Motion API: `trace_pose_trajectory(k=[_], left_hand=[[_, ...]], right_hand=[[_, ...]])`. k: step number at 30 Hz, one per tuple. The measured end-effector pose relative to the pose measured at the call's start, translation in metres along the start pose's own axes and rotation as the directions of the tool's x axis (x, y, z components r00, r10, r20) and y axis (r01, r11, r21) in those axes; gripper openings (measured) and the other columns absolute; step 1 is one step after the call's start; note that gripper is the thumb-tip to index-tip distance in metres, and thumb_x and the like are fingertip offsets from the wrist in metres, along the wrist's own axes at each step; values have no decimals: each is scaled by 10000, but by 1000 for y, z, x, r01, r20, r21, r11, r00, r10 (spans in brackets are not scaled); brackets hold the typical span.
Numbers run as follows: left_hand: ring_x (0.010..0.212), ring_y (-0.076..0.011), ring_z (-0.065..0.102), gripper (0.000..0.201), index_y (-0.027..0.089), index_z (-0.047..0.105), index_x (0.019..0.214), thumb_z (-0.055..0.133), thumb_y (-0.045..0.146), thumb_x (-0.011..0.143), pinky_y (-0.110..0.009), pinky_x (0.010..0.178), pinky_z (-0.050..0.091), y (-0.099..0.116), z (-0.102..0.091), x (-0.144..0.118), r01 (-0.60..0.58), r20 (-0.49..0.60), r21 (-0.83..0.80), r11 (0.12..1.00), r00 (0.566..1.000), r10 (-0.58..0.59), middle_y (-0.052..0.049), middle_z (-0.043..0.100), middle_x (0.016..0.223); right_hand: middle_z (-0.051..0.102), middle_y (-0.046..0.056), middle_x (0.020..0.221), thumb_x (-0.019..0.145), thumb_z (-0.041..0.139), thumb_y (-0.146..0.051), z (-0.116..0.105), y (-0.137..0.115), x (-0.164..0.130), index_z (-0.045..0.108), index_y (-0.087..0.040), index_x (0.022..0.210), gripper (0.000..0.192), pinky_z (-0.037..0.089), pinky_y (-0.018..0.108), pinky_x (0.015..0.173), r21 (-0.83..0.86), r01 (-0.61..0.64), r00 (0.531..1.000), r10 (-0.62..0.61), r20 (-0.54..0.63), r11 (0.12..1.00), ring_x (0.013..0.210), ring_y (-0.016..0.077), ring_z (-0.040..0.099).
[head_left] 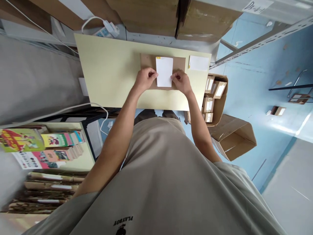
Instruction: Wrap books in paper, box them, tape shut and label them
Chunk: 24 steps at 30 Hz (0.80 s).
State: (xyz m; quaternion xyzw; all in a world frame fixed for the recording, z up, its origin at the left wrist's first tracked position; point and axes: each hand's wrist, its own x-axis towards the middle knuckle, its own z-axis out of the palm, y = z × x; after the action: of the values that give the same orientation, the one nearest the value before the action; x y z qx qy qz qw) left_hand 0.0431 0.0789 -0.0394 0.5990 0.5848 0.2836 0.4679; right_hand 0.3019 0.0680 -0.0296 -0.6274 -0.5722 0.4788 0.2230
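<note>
A flat brown cardboard package [179, 63] lies on the pale yellow table [112, 71]. Over its middle is a white label [164, 70] with a small yellow mark at its top left corner. My left hand [146, 78] pinches the label's left edge between thumb and finger. On the opposite side, my right hand [181, 80] pinches the right edge near the lower corner. Whether the label is stuck down or just above the package, I cannot tell. Another white label [199, 62] with a yellow mark lies at the table's right end.
Right of the table stands an open carton [221, 107] holding several small labelled boxes, with an open cardboard box [234, 140] beside it. Large cartons [149, 16] line the back. A power strip [104, 31] sits behind the table. Books [58, 140] fill a shelf at left.
</note>
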Motion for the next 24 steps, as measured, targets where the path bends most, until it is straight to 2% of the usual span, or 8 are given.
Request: trace_pose_trajectory(k=[6, 10, 15, 20, 24], left_hand=[[1042, -285, 759, 169, 250, 742, 976, 805, 407, 976, -460, 1077, 624, 1, 3, -3, -12, -25, -18, 1000, 1000, 12, -68, 787, 926], [1034, -274, 761, 174, 253, 733, 972, 802, 412, 977, -439, 1066, 629, 0, 5, -2, -13, -34, -19, 1000, 999, 12, -61, 786, 918], [1024, -283, 770, 232, 264, 718, 967, 782, 482, 1014, -444, 1045, 633, -2, 7, -2, 30, -44, 3, 1000, 999, -29, -71, 776, 918], [993, -274, 767, 284, 272, 723, 978, 785, 548, 1010, -434, 1022, 646, 3, 8, -4, -12, -65, -13, 1000, 998, 11, -61, 784, 908], [1021, -271, 772, 267, 273, 731, 981, 796, 531, 1009, -430, 1026, 645, -1, 11, -5, -22, -90, -27, 999, 996, 20, -64, 788, 933]], right_hand=[[752, 72, 1181, 1023, 793, -583, 1, -8, -1, 645, -305, 912, 334, 624, 493, 1100, -37, -14, 1000, 14, -16, 999, 1076, 264, 711], [765, 58, 1102, 988, 788, -746, 1, -19, -6, 625, -301, 895, 483, 597, 461, 1069, -25, -42, 999, 41, -31, 999, 1069, 234, 672], [741, 20, 927, 895, 663, -1022, 2, -27, -12, 589, -340, 828, 689, 564, 468, 1023, 17, -22, 999, 23, -41, 1000, 1006, 219, 617], [768, 24, 1003, 903, 693, -976, 6, -23, -11, 595, -359, 830, 629, 577, 479, 1021, -8, -38, 996, 37, -78, 999, 952, 224, 619], [726, 15, 881, 882, 626, -1041, 8, -24, -10, 632, -366, 855, 676, 532, 469, 996, 19, -25, 997, 26, -78, 1000, 941, 216, 573]])
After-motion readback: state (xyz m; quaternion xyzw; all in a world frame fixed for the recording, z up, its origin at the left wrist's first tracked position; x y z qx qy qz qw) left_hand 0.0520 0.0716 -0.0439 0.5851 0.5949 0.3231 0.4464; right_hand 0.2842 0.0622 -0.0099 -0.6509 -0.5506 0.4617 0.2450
